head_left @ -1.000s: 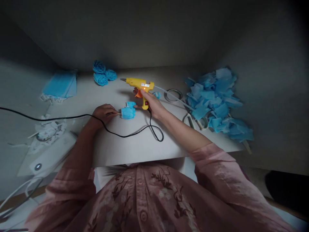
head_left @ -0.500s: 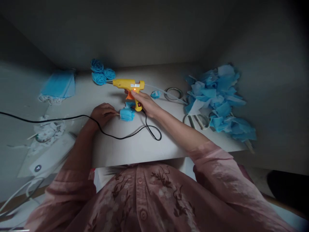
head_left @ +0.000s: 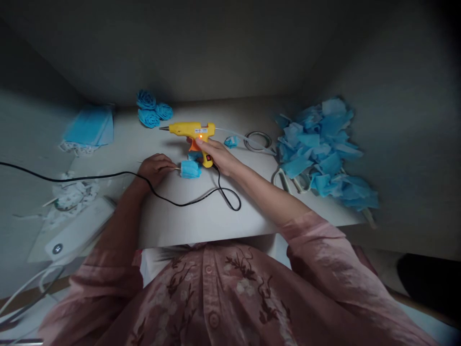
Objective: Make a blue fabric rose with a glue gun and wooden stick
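Note:
My right hand (head_left: 219, 156) grips the handle of a yellow hot glue gun (head_left: 192, 130), which stands on the white table (head_left: 201, 216) with its nozzle pointing left and a small orange light on. My left hand (head_left: 155, 168) pinches a thin stick that carries a small rolled blue fabric flower (head_left: 190, 169), lying just left of the gun's handle. A clear glue stick pokes out of the gun's back toward the right. Its black cord (head_left: 201, 194) loops over the table and runs off to the left.
Three finished blue fabric roses (head_left: 153, 109) lie at the table's back. A heap of blue fabric pieces (head_left: 322, 149) fills the right side, with white-handled scissors (head_left: 288, 180) and a wire coil (head_left: 258, 141) beside it. Folded blue masks (head_left: 88, 127) and white scraps (head_left: 70, 194) lie left.
My right hand has carried the glue gun leftward and slightly nearer, bringing its handle right beside the blue flower. My left hand has stayed put on the stick.

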Available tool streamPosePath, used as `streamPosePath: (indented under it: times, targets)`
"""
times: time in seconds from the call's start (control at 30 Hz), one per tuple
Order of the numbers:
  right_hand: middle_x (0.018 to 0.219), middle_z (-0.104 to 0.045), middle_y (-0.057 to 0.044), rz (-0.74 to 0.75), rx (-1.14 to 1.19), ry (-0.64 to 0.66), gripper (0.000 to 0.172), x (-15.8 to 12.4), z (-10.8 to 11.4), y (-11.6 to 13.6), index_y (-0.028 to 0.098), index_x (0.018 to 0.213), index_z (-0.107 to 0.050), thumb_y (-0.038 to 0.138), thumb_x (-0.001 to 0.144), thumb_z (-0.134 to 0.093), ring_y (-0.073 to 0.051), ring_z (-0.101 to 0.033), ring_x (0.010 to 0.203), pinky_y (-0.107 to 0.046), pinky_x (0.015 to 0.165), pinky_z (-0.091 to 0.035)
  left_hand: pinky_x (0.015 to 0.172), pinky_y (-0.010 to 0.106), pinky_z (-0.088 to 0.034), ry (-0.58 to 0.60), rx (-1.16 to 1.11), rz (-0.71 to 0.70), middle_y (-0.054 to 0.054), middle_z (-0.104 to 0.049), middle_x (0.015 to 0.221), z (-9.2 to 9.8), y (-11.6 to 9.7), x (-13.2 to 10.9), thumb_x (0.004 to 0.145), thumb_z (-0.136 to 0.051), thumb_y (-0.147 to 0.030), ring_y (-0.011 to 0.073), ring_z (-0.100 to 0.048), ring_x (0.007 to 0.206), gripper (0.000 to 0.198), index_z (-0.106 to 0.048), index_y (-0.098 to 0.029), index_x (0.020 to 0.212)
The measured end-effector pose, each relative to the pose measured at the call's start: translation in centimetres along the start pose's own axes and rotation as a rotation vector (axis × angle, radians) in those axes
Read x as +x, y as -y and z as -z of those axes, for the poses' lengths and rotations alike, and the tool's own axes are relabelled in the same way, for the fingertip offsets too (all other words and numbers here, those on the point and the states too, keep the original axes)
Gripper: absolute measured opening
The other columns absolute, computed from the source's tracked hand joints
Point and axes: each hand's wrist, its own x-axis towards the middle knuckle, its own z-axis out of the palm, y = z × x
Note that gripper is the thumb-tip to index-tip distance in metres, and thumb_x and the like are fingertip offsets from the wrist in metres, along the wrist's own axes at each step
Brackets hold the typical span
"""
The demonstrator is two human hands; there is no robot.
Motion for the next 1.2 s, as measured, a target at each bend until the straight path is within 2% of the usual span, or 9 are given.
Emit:
streamPosePath:
  times: [0.1, 0.2, 0.33, 0.43, 0.57, 0.73, 0.9, 1.2]
  targets:
    - [0.127, -0.078, -0.006, 0.016, -0.073, -0.017, 0.058, -0.3, 0.4, 0.6, 0.023, 0.116, -0.079, 0.07, 0.082, -0.073, -0.024, -0.068, 0.119, -0.035, 0.1, -0.057, 0.091, 0.03, -0.056, 0.011, 0.011, 0.014, 0.006, -0.078, 0.097, -0.1, 0.2, 0.1, 0.102, -0.048, -0.048, 0.0206, -0.071, 0.094, 0.04, -0.079, -0.024, 0.093]
    - [0.126, -0.078, -0.006, 0.04, -0.175, -0.075, 0.062, -1.1, 0.8, 2.4, 0.024, 0.117, -0.078, 0.073, 0.082, -0.07, -0.025, -0.068, 0.121, -0.036, 0.1, -0.056, 0.091, 0.03, -0.055, -0.004, 0.007, -0.021, 0.006, -0.077, 0.097, -0.3, 0.4, 0.2, 0.105, -0.046, -0.05, 0.0201, -0.07, 0.095, 0.047, -0.08, -0.02, 0.095]
    - [0.111, -0.079, -0.008, 0.054, -0.386, -0.181, 0.06, -2.5, 1.6, 5.0, 0.02, 0.108, -0.079, 0.074, 0.086, -0.065, -0.024, -0.069, 0.106, -0.032, 0.084, -0.056, 0.088, 0.032, -0.054, -0.056, -0.013, -0.065, 0.009, -0.075, 0.095, -0.8, 0.8, 0.4, 0.104, -0.046, -0.052, 0.0212, -0.068, 0.094, 0.051, -0.082, -0.017, 0.097]
    - [0.093, -0.075, -0.006, 0.08, -0.558, -0.265, 0.058, -3.5, 2.4, 5.8, 0.017, 0.096, -0.078, 0.072, 0.088, -0.063, -0.021, -0.068, 0.091, -0.031, 0.076, -0.052, 0.086, 0.032, -0.053, -0.087, -0.027, -0.069, 0.009, -0.075, 0.093, -1.2, 1.1, 0.6, 0.103, -0.047, -0.053, 0.0214, -0.068, 0.091, 0.05, -0.082, -0.019, 0.097]
    - [0.076, -0.065, -0.003, 0.096, -0.703, -0.318, 0.056, -4.2, 3.5, 4.7, 0.017, 0.086, -0.073, 0.071, 0.088, -0.061, -0.018, -0.06, 0.075, -0.031, 0.069, -0.046, 0.088, 0.035, -0.052, -0.084, -0.022, -0.083, 0.009, -0.077, 0.095, -1.5, 1.2, 0.8, 0.104, -0.045, -0.054, 0.0228, -0.068, 0.093, 0.052, -0.082, -0.019, 0.098]
    - [0.064, -0.052, 0.001, 0.041, -0.653, -0.411, 0.057, -4.2, 4.5, 1.4, 0.02, 0.075, -0.065, 0.076, 0.083, -0.061, -0.015, -0.049, 0.062, -0.029, 0.058, -0.038, 0.085, 0.038, -0.052, -0.131, -0.028, -0.121, 0.01, -0.077, 0.091, -1.8, 1.6, 1.0, 0.103, -0.043, -0.056, 0.0237, -0.068, 0.088, 0.054, -0.083, -0.022, 0.092]
    - [0.063, -0.05, 0.002, 0.001, -0.592, -0.419, 0.057, -4.5, 5.0, -0.7, 0.021, 0.076, -0.064, 0.078, 0.081, -0.063, -0.014, -0.047, 0.06, -0.029, 0.059, -0.039, 0.086, 0.037, -0.052, -0.126, -0.02, -0.128, 0.011, -0.077, 0.092, -2.0, 1.6, 1.1, 0.104, -0.044, -0.049, 0.0247, -0.069, 0.09, 0.049, -0.083, -0.021, 0.096]
    - [0.065, -0.055, 0.001, -0.022, -0.615, -0.433, 0.058, -4.4, 5.4, -1.5, 0.022, 0.076, -0.064, 0.08, 0.08, -0.061, -0.015, -0.049, 0.062, -0.03, 0.061, -0.037, 0.083, 0.036, -0.053, -0.1, 0.029, -0.141, 0.011, -0.077, 0.092, -2.1, 2.1, 1.4, 0.106, -0.045, -0.046, 0.0223, -0.067, 0.088, 0.048, -0.084, -0.019, 0.1]
